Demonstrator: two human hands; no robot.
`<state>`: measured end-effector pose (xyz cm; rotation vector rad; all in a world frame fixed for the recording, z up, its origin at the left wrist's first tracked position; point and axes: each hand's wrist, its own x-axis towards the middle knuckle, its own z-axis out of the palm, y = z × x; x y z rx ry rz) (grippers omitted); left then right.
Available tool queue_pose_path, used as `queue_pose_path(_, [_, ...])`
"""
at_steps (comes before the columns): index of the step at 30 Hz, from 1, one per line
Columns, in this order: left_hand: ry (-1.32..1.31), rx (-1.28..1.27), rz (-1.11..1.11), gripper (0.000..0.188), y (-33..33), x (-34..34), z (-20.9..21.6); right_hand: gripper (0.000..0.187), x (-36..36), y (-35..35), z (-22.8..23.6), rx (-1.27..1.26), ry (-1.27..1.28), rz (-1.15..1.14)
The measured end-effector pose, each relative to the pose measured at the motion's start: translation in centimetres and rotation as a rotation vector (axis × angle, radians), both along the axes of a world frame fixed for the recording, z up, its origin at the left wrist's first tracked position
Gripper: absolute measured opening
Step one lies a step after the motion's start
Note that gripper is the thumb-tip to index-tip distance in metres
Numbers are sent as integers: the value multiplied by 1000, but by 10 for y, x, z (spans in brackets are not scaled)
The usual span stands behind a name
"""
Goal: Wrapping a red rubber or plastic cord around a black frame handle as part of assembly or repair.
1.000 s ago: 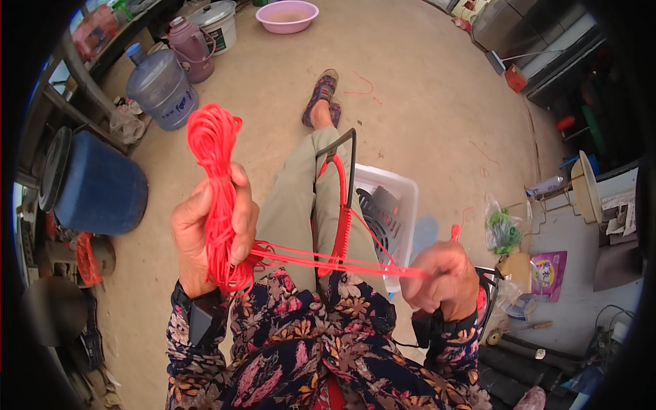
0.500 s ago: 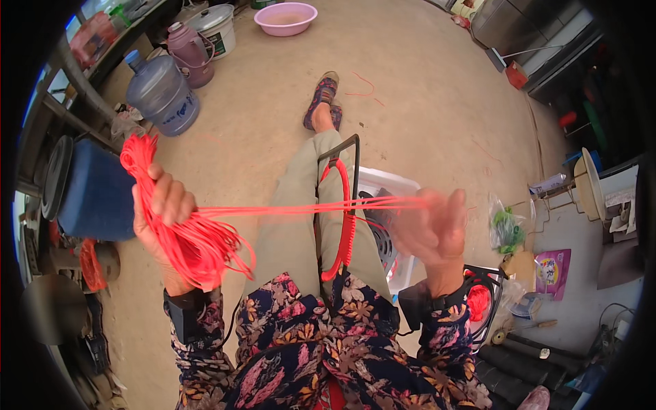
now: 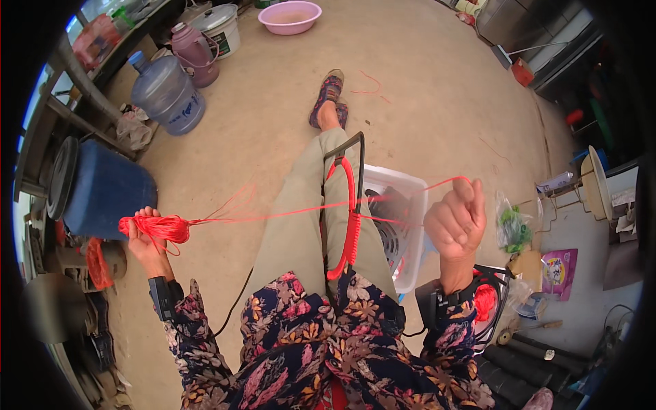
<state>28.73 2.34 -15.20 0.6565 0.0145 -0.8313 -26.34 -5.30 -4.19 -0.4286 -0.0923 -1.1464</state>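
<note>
My left hand is out to the left, closed round a looped bundle of red cord. From the bundle, thin strands stretch right across my lap. My right hand is a loose fist with a red cord pinched at the thumb and forefinger. Between my thighs stands a black metal frame with a curved red part, its lower stretch tightly wrapped in cord. One strand runs from this frame toward my right hand. Behind the strands, some are blurred by motion.
A white plastic tub holding black slotted pieces sits beside my right leg. Another black frame with red cord is at my right elbow. To the left are a blue barrel and a water jug; a pink basin lies ahead.
My left hand has moved outward, down and left, with the bundle, which now looks more compact. My right hand has shifted right and shows clearly. The strands between them are spread longer.
</note>
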Motion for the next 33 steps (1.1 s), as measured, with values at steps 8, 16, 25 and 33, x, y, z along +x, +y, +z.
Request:
queue_pose_path(8, [-576,13,-933,26,-34,-170,66,30,2,-21,-1,95,745,-191])
queue_pose_path(16, [-1334,257,-1294,30,-57,-266,16,27,0,-13,-19,224,1102,-314])
queue_pose_path(25, [-1097,104,-1436,35,-82,-304,3,21,1,1,-63,34,1278,-426])
queue_pose_path(33, [-415,-59,-1476,58,-84,-317,14,22,41,9,-75,67,1392,-121])
